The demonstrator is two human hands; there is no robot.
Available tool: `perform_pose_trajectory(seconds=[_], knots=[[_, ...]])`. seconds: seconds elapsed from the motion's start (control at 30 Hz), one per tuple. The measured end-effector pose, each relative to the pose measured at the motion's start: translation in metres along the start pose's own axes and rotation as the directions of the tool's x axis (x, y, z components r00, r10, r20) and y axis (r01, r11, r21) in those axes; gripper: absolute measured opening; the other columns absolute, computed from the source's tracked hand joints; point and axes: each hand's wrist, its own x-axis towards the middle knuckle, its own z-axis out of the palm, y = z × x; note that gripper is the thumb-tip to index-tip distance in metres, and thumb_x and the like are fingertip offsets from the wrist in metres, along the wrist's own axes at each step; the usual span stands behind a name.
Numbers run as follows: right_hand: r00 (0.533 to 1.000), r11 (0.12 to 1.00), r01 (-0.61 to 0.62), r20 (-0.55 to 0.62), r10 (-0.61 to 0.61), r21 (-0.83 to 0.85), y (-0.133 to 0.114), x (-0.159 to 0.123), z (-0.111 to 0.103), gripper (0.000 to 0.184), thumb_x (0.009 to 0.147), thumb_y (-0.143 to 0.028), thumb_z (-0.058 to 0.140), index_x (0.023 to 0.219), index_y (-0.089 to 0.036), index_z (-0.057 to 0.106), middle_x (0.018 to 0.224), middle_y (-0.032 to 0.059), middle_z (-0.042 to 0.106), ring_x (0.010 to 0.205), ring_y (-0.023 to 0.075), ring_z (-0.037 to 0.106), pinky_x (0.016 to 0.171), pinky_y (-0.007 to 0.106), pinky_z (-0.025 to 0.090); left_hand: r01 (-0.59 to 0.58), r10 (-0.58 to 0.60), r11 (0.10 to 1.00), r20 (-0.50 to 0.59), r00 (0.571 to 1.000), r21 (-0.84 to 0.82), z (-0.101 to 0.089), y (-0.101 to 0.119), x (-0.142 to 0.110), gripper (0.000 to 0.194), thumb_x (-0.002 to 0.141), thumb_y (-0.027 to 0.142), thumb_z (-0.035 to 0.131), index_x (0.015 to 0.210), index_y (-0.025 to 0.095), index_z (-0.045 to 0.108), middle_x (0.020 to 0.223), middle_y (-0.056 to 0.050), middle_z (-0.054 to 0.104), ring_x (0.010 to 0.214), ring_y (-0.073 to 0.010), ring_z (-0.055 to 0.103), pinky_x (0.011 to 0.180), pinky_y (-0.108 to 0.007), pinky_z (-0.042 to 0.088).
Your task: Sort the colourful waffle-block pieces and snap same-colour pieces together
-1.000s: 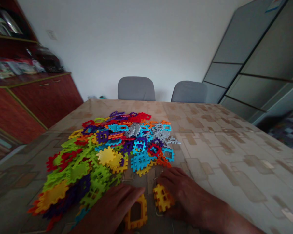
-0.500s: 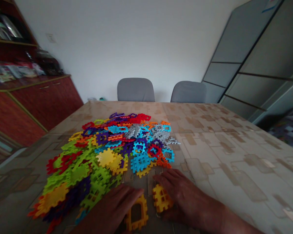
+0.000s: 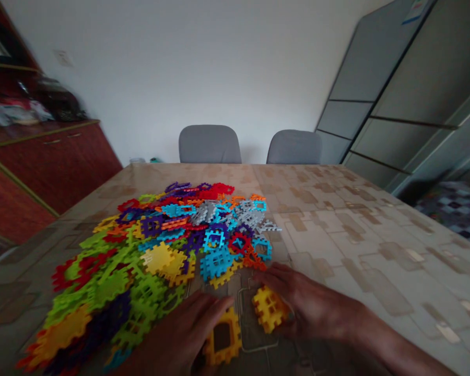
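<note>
Yellow interlocking plastic pieces are at both hands, near the table's front edge. My left hand (image 3: pixel 184 326) is closed on a toothed yellow frame piece (image 3: pixel 234 334) with a large square opening; the fingers beneath are hidden. To the right, my right hand (image 3: pixel 293 292) grips a yellow window piece (image 3: pixel 268 309) with small panes, its fingers over the far edge and thumb at the near side. The two pieces are apart, with bare tabletop between them. Just beyond the hands lies a pile of building pieces, including a blue window piece (image 3: pixel 217 262) and an orange triangular piece (image 3: pixel 254 258).
The heap spreads left over the patterned table (image 3: pixel 337 235), with a pale yellow piece (image 3: pixel 159 257), green pieces (image 3: pixel 144 297) and grey pieces (image 3: pixel 250 214). Two grey chairs (image 3: pixel 209 143) stand at the far edge. A reddish wooden cabinet (image 3: pixel 58 162) is at left.
My right hand has shifted slightly right with the yellow window piece, widening the gap to the frame piece. The camera view has turned a little to the right.
</note>
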Motion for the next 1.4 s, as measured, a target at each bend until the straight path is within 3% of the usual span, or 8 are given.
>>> perform_pose_trajectory(seconds=[0.13,0.27,0.37,0.5,0.63,0.87,1.1,1.4], knots=[[0.991,0.992,-0.120,-0.057,0.119,-0.025,0.038,-0.026,-0.031,0.064,0.071,-0.023,0.076,0.132,-0.017,0.057,0.118,0.0109,0.063,0.110,0.0256,0.061,0.096,0.039,0.051,-0.038,0.038,0.999,0.000,0.999,-0.033,-0.011,0.015,0.037,0.081,0.070,0.010,0.060,0.148,0.026,0.045,0.145,-0.006,0.057,0.131,-0.0259,0.053,0.112,-0.040,0.044],[0.972,0.975,-0.214,-0.113,0.206,-0.067,0.090,-0.060,-0.062,0.054,0.073,-0.028,0.073,0.124,-0.016,0.063,0.119,0.0137,0.064,0.110,0.0299,0.061,0.097,0.044,0.048,-0.185,0.183,0.981,-0.057,0.982,-0.050,-0.013,0.037,0.096,0.075,0.071,0.012,0.065,0.143,0.020,0.048,0.136,-0.010,0.062,0.123,-0.0258,0.058,0.108,-0.040,0.047],[0.935,0.939,-0.335,-0.154,0.320,-0.081,0.124,-0.082,-0.082,0.049,0.071,-0.029,0.071,0.119,-0.017,0.066,0.117,0.0139,0.066,0.109,0.0314,0.062,0.098,0.045,0.047,-0.263,0.260,0.965,-0.111,0.959,-0.011,-0.003,0.055,0.153,0.070,0.073,0.019,0.072,0.140,0.014,0.052,0.122,-0.013,0.067,0.116,-0.0293,0.060,0.103,-0.041,0.049],[0.899,0.908,-0.413,-0.193,0.393,-0.076,0.154,-0.104,-0.101,0.048,0.074,-0.035,0.069,0.119,-0.018,0.066,0.117,0.0135,0.065,0.109,0.0319,0.062,0.099,0.047,0.047,-0.286,0.288,0.958,-0.133,0.948,0.034,0.020,0.078,0.229,0.064,0.080,0.028,0.079,0.136,0.012,0.054,0.119,-0.013,0.067,0.113,-0.0300,0.062,0.099,-0.044,0.051],[0.897,0.905,-0.421,-0.176,0.405,-0.062,0.165,-0.113,-0.108,0.051,0.070,-0.031,0.070,0.119,-0.020,0.065,0.115,0.0107,0.065,0.109,0.0308,0.062,0.099,0.047,0.048,-0.269,0.277,0.960,-0.142,0.950,0.070,0.041,0.098,0.275,0.036,0.097,0.038,0.067,0.126,0.017,0.060,0.124,-0.009,0.064,0.109,-0.0273,0.064,0.092,-0.049,0.054],[0.904,0.913,-0.408,-0.153,0.400,-0.020,0.167,-0.117,-0.101,0.051,0.075,-0.025,0.068,0.125,-0.018,0.061,0.117,0.0106,0.062,0.111,0.0273,0.060,0.100,0.043,0.046,-0.311,0.320,0.947,-0.144,0.936,0.082,0.056,0.109,0.286,0.037,0.098,0.038,0.066,0.128,0.018,0.060,0.126,-0.010,0.063,0.110,-0.0277,0.064,0.093,-0.050,0.054],[0.891,0.903,-0.428,-0.145,0.430,0.041,0.169,-0.123,-0.099,0.071,0.075,-0.041,0.075,0.138,-0.018,0.053,0.129,0.0131,0.057,0.121,0.0317,0.055,0.107,0.047,0.041,-0.331,0.340,0.940,-0.165,0.926,0.081,0.060,0.109,0.282,0.040,0.097,0.039,0.067,0.130,0.018,0.058,0.126,-0.010,0.063,0.112,-0.0284,0.063,0.093,-0.050,0.054],[0.880,0.895,-0.446,-0.177,0.442,0.020,0.156,-0.127,-0.099,0.053,0.071,-0.028,0.071,0.122,-0.019,0.063,0.116,0.0103,0.061,0.111,0.0292,0.059,0.101,0.046,0.046,-0.313,0.322,0.947,-0.193,0.927,0.078,0.065,0.119,0.271,0.038,0.097,0.041,0.067,0.125,0.017,0.061,0.122,-0.009,0.064,0.111,-0.0280,0.063,0.094,-0.050,0.052]])
